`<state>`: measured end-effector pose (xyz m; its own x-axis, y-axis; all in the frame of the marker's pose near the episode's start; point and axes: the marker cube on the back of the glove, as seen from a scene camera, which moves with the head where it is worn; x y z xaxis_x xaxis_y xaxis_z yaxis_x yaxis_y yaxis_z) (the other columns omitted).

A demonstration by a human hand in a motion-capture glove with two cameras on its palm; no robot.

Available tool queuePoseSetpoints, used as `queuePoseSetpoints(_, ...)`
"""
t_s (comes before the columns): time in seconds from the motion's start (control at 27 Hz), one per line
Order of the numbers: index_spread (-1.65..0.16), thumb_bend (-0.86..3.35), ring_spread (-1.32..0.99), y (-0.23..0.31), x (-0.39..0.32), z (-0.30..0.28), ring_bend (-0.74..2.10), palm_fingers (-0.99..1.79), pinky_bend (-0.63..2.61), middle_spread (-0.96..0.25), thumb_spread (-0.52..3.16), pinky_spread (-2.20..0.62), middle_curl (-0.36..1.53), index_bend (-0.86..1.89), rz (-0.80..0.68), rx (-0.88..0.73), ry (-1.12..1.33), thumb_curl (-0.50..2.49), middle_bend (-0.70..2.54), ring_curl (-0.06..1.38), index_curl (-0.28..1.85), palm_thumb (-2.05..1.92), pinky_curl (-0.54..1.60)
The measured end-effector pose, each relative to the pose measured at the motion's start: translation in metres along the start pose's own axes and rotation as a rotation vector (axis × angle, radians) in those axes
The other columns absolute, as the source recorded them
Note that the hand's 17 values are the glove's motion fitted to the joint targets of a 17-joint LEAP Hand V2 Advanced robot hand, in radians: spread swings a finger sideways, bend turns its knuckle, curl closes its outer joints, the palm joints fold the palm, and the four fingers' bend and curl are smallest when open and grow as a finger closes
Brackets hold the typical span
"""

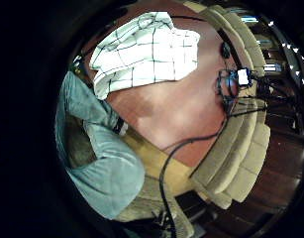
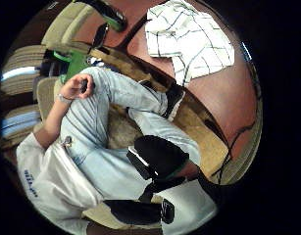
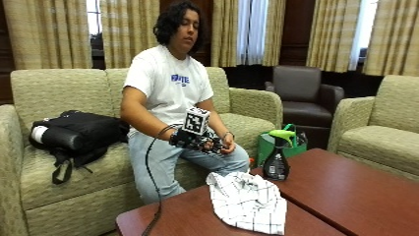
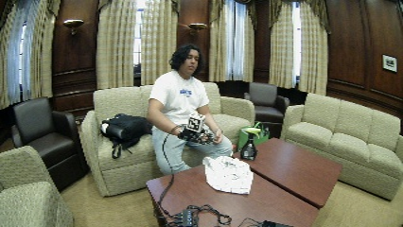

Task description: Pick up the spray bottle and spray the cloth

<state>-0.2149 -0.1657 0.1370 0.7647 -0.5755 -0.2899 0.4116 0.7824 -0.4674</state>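
Gloved hand [image 3: 196,140] over lap, spray bottle [image 3: 278,160] apart (tabletop)

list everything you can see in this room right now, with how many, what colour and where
White checked cloth: one, white with dark lines, crumpled on the near wooden table.
Dark spray bottle with green trigger: one, upright on the far table's corner, apart from the cloth.
Reddish-brown wooden tables: two, side by side before the sofa.
Black backpack: one, on the beige sofa beside the person.
Green bag: one, behind the bottle.
Dark leather armchair: one, by the curtains.
Gloved right hand: black, over the lap, holding nothing.
Bare left hand: beside it.
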Motion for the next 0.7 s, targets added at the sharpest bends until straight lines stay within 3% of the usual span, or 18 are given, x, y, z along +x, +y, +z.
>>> queuePoseSetpoints(0.7,-0.49,-0.03,-0.16,0.011,0.003,-0.009,0.39,-0.03,0.44,-0.11,0.93,0.16,0.33,0.11,0.024,0.028,-0.019,0.32,0.2,0.31,0.12,0.36,0.35)
